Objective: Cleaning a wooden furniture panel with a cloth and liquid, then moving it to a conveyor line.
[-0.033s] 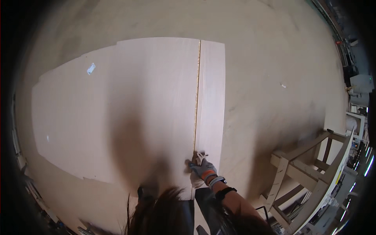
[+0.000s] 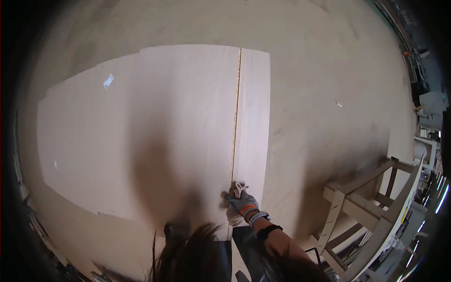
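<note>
My right hand point(image 2: 242, 202), in a grey glove with an orange cuff, is closed round a bunched pale cloth point(image 2: 233, 217). Folds of the cloth stick out above and below the fingers. The hand presses close to the near end of a golden-brown edge line point(image 2: 235, 122) that runs lengthwise between two levels of pale wood panel. To the left of this line spreads a broad panel surface point(image 2: 202, 103); on its right lies a narrower strip point(image 2: 255, 108). My left hand is out of sight.
Further panels point(image 2: 84, 127) overlap in steps to the left, with a small white label point(image 2: 108, 81) on one. A wooden frame stand point(image 2: 357, 202) occupies the lower right. Concrete floor point(image 2: 319, 56) surrounds the panels, with a white scrap point(image 2: 338, 103) on it. Dark hair hangs at the bottom.
</note>
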Demonstrator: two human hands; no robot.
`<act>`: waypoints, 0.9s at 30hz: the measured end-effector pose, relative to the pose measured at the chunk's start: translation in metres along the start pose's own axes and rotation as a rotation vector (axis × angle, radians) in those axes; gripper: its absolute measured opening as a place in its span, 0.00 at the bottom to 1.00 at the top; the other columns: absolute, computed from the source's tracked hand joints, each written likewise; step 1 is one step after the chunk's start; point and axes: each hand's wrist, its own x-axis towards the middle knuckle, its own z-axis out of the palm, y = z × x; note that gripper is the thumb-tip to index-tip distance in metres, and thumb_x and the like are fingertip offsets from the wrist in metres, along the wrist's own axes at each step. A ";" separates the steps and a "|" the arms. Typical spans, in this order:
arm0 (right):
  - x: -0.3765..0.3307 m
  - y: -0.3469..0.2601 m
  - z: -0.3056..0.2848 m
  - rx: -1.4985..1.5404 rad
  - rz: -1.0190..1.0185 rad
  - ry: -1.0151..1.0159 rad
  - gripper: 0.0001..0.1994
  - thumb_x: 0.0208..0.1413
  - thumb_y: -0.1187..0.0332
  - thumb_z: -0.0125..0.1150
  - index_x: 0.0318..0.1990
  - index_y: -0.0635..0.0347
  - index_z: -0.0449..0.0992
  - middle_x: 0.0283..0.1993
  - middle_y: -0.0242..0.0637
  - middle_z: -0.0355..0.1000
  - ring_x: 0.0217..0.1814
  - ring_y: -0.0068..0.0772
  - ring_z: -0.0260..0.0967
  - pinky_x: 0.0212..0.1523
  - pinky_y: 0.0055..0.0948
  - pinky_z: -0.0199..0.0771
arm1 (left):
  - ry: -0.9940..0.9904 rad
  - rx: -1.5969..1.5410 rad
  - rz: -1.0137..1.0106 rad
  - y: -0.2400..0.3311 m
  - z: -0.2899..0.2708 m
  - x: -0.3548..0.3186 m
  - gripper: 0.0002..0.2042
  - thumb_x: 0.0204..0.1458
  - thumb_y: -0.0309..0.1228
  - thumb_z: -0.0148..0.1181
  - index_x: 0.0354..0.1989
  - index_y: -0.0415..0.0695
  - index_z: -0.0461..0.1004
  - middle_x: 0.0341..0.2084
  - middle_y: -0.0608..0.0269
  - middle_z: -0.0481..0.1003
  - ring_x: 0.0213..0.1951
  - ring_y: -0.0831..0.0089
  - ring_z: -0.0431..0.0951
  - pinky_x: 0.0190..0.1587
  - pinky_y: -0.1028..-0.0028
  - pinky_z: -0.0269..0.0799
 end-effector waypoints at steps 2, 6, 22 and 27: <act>0.007 0.004 -0.003 0.071 -0.024 0.017 0.49 0.38 0.32 0.58 0.59 0.66 0.61 0.52 0.59 0.68 0.57 0.53 0.66 0.55 0.39 0.66 | 0.001 -0.081 -0.017 -0.008 0.015 0.002 0.36 0.44 0.61 0.58 0.51 0.40 0.70 0.45 0.58 0.74 0.47 0.67 0.73 0.50 0.67 0.68; 0.003 0.000 -0.017 0.031 -0.068 0.031 0.46 0.38 0.32 0.58 0.56 0.64 0.63 0.51 0.57 0.69 0.55 0.54 0.67 0.54 0.39 0.66 | -0.016 -0.192 -0.049 -0.022 0.038 0.006 0.36 0.44 0.60 0.58 0.51 0.40 0.70 0.45 0.59 0.74 0.46 0.67 0.73 0.50 0.67 0.68; 0.047 0.035 -0.006 -0.114 -0.094 0.089 0.39 0.43 0.47 0.64 0.60 0.57 0.59 0.51 0.55 0.70 0.55 0.50 0.67 0.55 0.39 0.66 | -0.062 -0.497 -0.080 -0.037 0.040 0.014 0.34 0.45 0.59 0.58 0.50 0.41 0.70 0.44 0.60 0.75 0.46 0.68 0.73 0.49 0.68 0.68; 0.055 0.033 -0.008 -0.114 -0.096 0.012 0.43 0.43 0.46 0.63 0.64 0.60 0.54 0.56 0.58 0.65 0.58 0.53 0.64 0.57 0.37 0.64 | -0.108 -0.637 -0.071 -0.044 0.039 0.038 0.33 0.45 0.59 0.58 0.49 0.41 0.70 0.44 0.60 0.75 0.46 0.68 0.73 0.49 0.68 0.68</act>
